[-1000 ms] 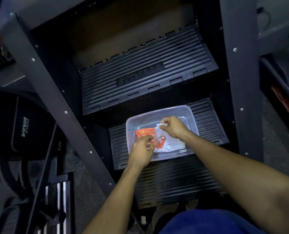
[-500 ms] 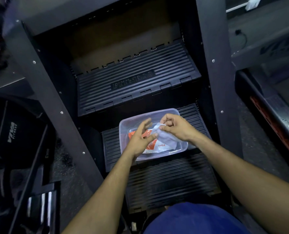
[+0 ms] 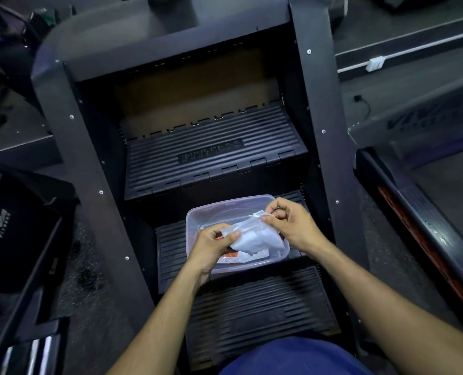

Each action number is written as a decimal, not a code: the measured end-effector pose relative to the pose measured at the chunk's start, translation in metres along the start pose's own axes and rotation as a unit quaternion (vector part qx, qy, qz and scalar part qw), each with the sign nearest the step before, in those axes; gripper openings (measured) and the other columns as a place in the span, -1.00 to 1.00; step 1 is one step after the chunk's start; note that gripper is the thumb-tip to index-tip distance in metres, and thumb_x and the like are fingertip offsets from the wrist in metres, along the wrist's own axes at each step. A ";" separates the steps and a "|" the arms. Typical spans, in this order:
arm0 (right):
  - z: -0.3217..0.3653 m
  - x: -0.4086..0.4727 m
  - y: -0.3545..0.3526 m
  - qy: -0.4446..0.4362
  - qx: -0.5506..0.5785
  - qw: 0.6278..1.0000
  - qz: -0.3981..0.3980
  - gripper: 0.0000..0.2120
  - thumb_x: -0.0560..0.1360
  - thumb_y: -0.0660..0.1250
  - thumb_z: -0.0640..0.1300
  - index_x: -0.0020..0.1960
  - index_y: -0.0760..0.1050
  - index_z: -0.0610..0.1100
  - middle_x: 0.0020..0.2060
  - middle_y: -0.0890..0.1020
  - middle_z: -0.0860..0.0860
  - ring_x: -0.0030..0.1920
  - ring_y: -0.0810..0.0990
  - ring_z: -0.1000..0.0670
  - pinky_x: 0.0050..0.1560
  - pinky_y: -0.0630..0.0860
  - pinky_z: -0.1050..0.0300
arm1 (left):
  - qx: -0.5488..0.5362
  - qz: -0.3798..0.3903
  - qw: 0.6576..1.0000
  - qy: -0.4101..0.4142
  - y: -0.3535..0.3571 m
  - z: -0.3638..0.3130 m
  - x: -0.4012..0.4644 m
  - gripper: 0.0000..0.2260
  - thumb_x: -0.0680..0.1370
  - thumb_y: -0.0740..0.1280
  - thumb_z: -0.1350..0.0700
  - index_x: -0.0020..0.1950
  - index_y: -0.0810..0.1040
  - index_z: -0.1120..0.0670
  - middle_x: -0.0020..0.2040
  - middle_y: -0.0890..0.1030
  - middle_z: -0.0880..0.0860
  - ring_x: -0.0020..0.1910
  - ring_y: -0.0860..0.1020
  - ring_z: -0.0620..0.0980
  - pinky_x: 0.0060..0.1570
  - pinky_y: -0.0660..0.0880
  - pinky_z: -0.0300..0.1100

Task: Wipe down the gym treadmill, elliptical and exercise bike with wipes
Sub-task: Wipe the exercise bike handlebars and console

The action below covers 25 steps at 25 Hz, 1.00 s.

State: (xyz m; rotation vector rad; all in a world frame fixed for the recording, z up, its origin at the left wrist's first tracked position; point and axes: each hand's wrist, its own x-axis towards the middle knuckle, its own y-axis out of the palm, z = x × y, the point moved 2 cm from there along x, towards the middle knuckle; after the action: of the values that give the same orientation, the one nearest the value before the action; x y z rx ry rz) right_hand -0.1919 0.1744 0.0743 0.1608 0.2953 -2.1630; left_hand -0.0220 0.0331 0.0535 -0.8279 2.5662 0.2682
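Observation:
A clear plastic tub (image 3: 197, 215) sits on a ribbed black step (image 3: 170, 247) of a stair-climber machine. An orange-and-white wipes packet (image 3: 231, 257) lies in the tub, mostly hidden by my hands. A white wipe (image 3: 253, 238) hangs crumpled above the tub. My left hand (image 3: 214, 246) pinches its lower left part between thumb and fingers. My right hand (image 3: 292, 226) pinches its upper right corner.
The stair-climber's upper step (image 3: 211, 155) and dark side frames (image 3: 95, 169) enclose the tub. A treadmill deck (image 3: 441, 207) runs along the right. Another black machine (image 3: 13, 228) stands at the left. Speckled rubber floor (image 3: 89, 266) lies between them.
The wipe came out of the packet and rose above the tub. My left hand left the packet and took hold of the wipe. The view tilted up.

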 end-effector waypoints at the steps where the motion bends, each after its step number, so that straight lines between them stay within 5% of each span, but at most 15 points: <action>1: -0.001 -0.002 0.000 0.001 0.015 1.000 -0.008 -0.92 0.53 0.46 -0.17 -0.09 0.57 -0.12 -0.32 0.69 -0.12 -0.33 0.59 0.02 -0.23 0.50 0.05 | -0.006 -0.006 1.000 0.004 0.001 0.000 -0.002 -0.82 0.51 0.52 0.11 -0.10 0.65 0.23 -0.08 0.64 0.26 -0.07 0.62 0.23 0.16 0.52 0.41; 4: 0.004 -0.013 0.005 0.004 0.033 0.999 -0.020 -0.93 0.56 0.41 -0.21 -0.05 0.58 -0.23 -0.25 0.67 -0.27 -0.28 0.57 -0.02 -0.22 0.51 0.08 | -0.046 -0.018 0.999 0.007 0.005 -0.001 -0.014 -0.91 0.55 0.44 0.21 -0.15 0.69 0.12 -0.12 0.67 0.20 -0.09 0.61 0.19 0.06 0.55 0.15; 8: 0.012 -0.033 0.015 0.016 0.040 0.999 -0.032 -0.92 0.60 0.36 -0.18 -0.02 0.57 -0.20 -0.21 0.68 -0.18 -0.25 0.62 0.02 -0.24 0.55 0.16 | -0.074 -0.020 0.997 0.030 0.003 0.005 -0.029 -0.95 0.52 0.46 0.13 -0.13 0.71 0.05 -0.07 0.67 0.13 -0.04 0.59 0.14 0.16 0.52 0.26; 14: 0.005 -0.064 0.027 0.027 0.000 0.999 -0.031 -0.98 0.56 0.42 -0.12 -0.02 0.60 -0.06 -0.11 0.63 -0.13 -0.17 0.64 -0.05 -0.14 0.64 -0.18 | -0.098 0.038 0.994 -0.005 0.002 0.026 -0.065 -0.65 0.53 0.48 0.24 0.30 0.57 0.08 0.16 0.70 0.07 0.14 0.66 0.13 0.21 0.54 0.10; 18: -0.004 -0.092 0.039 0.024 -0.065 0.996 -0.046 -0.95 0.50 0.48 -0.06 -0.07 0.62 0.01 -0.17 0.64 0.01 -0.25 0.58 0.03 -0.12 0.63 -0.10 | -0.043 -0.070 0.996 0.022 0.008 0.045 -0.099 -0.68 0.48 0.52 0.29 0.18 0.62 0.04 0.05 0.73 0.04 0.02 0.68 0.09 -0.01 0.60 -0.01; 25: -0.019 -0.132 0.072 0.049 -0.029 0.997 0.042 -0.91 0.55 0.43 -0.11 -0.13 0.60 0.02 -0.22 0.67 0.03 -0.15 0.64 0.02 -0.19 0.60 0.04 | 0.095 -0.206 0.969 0.101 0.038 0.057 -0.173 -0.71 0.47 0.52 0.28 0.13 0.66 0.01 -0.04 0.72 -0.06 -0.06 0.69 -0.06 0.01 0.65 0.01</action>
State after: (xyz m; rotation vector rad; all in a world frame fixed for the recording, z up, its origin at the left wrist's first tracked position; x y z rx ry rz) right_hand -0.0574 0.2439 0.0752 0.2438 0.3998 -2.0638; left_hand 0.1008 0.1696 0.0836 -1.3380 2.4706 -0.1945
